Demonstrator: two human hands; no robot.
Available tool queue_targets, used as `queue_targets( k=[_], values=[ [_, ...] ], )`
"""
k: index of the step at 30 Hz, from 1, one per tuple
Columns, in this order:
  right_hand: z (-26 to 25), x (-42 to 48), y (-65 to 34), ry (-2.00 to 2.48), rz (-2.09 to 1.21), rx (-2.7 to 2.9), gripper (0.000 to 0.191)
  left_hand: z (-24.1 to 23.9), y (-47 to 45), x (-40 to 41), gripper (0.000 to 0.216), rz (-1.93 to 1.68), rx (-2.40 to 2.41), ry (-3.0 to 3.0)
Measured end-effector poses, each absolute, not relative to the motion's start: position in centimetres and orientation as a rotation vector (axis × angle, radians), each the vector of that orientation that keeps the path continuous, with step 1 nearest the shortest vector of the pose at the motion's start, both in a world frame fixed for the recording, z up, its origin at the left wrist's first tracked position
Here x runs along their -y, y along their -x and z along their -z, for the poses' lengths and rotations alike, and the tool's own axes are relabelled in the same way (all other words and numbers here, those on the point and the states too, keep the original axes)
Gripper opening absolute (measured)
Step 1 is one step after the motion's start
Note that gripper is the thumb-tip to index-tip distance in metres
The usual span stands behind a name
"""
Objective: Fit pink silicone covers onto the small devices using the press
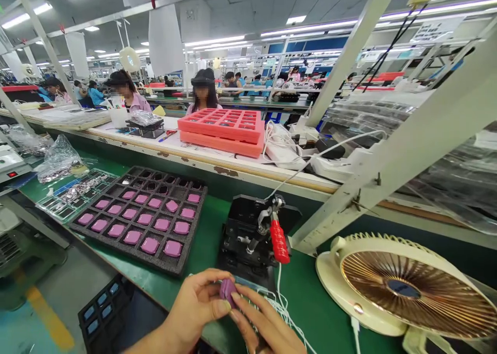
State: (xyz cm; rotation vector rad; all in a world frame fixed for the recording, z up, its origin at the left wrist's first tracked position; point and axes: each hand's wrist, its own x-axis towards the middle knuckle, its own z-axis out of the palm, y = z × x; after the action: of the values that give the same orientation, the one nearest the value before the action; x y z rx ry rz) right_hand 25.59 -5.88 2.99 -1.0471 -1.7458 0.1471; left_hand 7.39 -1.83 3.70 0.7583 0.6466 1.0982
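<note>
Between both hands, near the bench's front edge, is a small purple case-like part (227, 291) with rounded corners, tilted on its side. My left hand (198, 303) pinches it with thumb and fingers from the left. My right hand (267, 320) touches it from the right with its fingertips closed against it. To the left, a black foam tray (163, 265) carries rows of similar purple parts and some dark ones at the back. Just beyond my hands stands a black clamp fixture (243, 235) with a red lever handle (280, 242).
A cream fan (337, 286) lies tilted at the right beside white cables (281, 305). Pink foam trays (221, 136) sit on the raised shelf. A clear bag (60, 157) and a green tray of small parts (77, 191) are far left. Co-workers sit across the bench.
</note>
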Motion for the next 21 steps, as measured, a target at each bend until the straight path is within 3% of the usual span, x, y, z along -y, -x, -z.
queue_targets(
  k=[6, 12, 21],
  values=[
    [-6.8, 4.7, -24.4, 1.070, -0.138, 1.734, 0.029, -6.1, -6.4, -0.3, 0.046, -1.157, -0.622, -0.889],
    [-6.9, 4.9, -24.5, 1.061, -0.018, 1.775, 0.029, -6.0, -6.4, -0.4, 0.048, -1.196, -0.536, -0.934],
    [-5.9, 5.2, -24.6, 1.005, 0.025, 1.889, 0.048, -5.7, -6.5, -0.5, 0.049, -1.216, -0.498, -0.949]
  ],
)
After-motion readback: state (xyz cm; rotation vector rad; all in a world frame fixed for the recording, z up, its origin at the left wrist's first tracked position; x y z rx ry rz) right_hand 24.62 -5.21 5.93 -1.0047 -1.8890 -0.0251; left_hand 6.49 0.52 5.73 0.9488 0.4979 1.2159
